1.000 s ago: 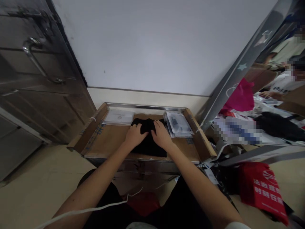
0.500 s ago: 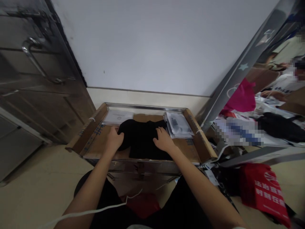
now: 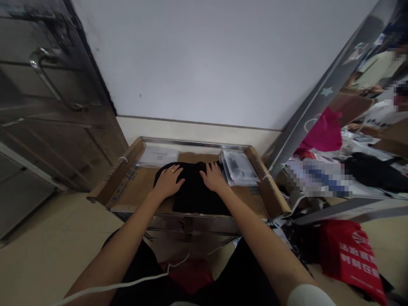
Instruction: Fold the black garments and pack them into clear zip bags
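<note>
A black piece of fabric (image 3: pixel 197 193), its exact kind unclear, lies spread on the cardboard-lined table (image 3: pixel 130 193). My left hand (image 3: pixel 168 182) rests on the fabric's left part, fingers stretched out, with a ring on one finger. On its upper right part lies my right hand (image 3: pixel 213 176), palm down with the fingers spread. A stack of clear plastic packets (image 3: pixel 239 168) sits just right of my right hand. Behind my left hand is a flat white packet (image 3: pixel 158 157) at the table's back left.
Cardboard walls (image 3: pixel 269 182) edge the table's sides. A metal door (image 3: pixel 51 110) stands left and a white wall board (image 3: pixel 191 63) behind. At right are a cluttered desk (image 3: pixel 379 194), a red bag (image 3: pixel 353 259) and people. A white cable (image 3: pixel 134 281) crosses below.
My left hand has gone from gripping the fabric's left edge to lying flat on it, farther right. My right hand has moved slightly up and its fingers have straightened.
</note>
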`<state>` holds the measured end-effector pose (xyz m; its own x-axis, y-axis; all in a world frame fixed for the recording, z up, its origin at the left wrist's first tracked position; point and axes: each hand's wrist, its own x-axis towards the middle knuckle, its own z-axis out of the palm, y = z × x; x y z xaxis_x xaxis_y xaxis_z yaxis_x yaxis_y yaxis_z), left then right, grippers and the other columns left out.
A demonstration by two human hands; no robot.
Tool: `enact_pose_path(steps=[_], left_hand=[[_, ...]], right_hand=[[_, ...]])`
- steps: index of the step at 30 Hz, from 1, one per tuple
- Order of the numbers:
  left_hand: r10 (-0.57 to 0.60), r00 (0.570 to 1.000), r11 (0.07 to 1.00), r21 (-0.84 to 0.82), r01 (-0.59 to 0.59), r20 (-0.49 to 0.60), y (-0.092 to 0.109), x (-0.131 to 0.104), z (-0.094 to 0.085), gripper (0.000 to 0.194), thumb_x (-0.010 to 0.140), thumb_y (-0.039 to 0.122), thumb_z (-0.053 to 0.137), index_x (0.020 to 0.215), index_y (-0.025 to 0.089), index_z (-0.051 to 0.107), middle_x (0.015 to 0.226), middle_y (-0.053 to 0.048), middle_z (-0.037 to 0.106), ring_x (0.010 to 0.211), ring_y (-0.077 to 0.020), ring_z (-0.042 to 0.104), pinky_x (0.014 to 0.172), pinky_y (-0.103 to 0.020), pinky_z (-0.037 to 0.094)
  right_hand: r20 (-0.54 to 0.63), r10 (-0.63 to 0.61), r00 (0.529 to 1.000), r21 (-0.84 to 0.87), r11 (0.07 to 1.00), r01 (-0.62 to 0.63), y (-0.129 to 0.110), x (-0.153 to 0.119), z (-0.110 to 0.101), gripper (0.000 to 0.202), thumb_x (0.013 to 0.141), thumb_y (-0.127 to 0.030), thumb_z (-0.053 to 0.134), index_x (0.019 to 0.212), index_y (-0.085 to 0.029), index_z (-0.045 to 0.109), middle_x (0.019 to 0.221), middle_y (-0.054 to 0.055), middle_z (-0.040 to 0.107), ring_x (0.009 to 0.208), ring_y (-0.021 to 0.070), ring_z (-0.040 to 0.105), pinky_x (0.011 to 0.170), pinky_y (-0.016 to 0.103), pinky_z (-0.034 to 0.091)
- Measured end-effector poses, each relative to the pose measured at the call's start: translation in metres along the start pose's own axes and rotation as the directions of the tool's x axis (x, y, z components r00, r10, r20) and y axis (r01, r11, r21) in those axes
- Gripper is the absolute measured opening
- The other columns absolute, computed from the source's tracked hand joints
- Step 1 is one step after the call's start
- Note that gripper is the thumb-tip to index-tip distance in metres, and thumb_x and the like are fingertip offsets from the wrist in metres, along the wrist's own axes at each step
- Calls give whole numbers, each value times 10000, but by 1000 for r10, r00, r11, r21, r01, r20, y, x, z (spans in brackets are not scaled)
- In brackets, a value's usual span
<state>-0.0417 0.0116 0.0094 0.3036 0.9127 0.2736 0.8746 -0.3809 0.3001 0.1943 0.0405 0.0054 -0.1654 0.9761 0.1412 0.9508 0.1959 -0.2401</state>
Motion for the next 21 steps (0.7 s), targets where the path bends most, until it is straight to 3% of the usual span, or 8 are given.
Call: enact_pose_path(steps=[5,10,17,21], left_hand=[[-68,997,995,66,70,-35,-5,-18,9,625,970,435,478,1556,231,393,1646,-106,325,1514,-309,297,1236,-532,192],[-105,993,991,74,108,-49,-1,-21,6,665,946,485,513,1557,251,392,1645,-114,327,1508,-334,297,1235,-553,168],[-133,986,983,109,145,-105,-7,-19,2,747,909,520,559,1563,202,387,1688,-155,180,1506,-389,273,1198,-528,270],[-162,987,970,178,164,-23,-11,-21,4,719,937,570,478,1565,231,389,1663,-119,280,1524,-359,245,1214,-571,210]], right_hand=[[-5,33,999,11,999,-33,1,-1,6,791,1007,-592,324,1555,-22,313,1649,264,224,1555,379,151,1231,508,163],[23,67,997,18,998,-67,-2,-3,7,926,953,-696,355,1574,-16,261,1665,256,167,1564,375,106,1245,494,124],[62,80,995,3,997,-80,-3,-4,6,1005,900,-742,414,1591,-38,226,1679,234,135,1568,368,83,1250,474,99],[75,93,993,2,996,-93,-5,-4,3,1022,890,-747,424,1590,-29,227,1680,239,119,1572,355,63,1254,451,75]])
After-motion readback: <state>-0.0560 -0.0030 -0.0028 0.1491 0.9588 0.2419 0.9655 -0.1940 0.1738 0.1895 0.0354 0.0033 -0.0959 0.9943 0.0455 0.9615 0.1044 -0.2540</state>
